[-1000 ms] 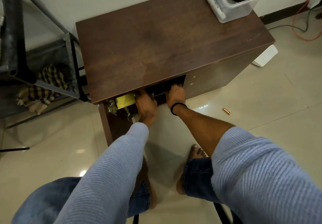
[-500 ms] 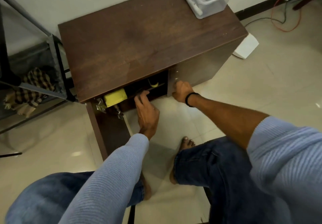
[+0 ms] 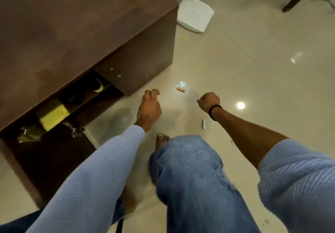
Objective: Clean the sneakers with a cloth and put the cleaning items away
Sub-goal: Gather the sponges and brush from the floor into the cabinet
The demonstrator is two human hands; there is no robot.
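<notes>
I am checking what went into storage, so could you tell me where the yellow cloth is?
The yellow cloth lies in the wooden cabinet's open shelf, on the picture's left, left of the left hand.

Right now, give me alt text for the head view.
Both hands, left hand and right hand, hover empty over the tiled floor beside a dark wooden cabinet. Its open shelf holds a yellow item; a small copper cylinder lies between the hands.

White router (image 3: pixel 195 15), copper battery (image 3: pixel 181 89)
</notes>
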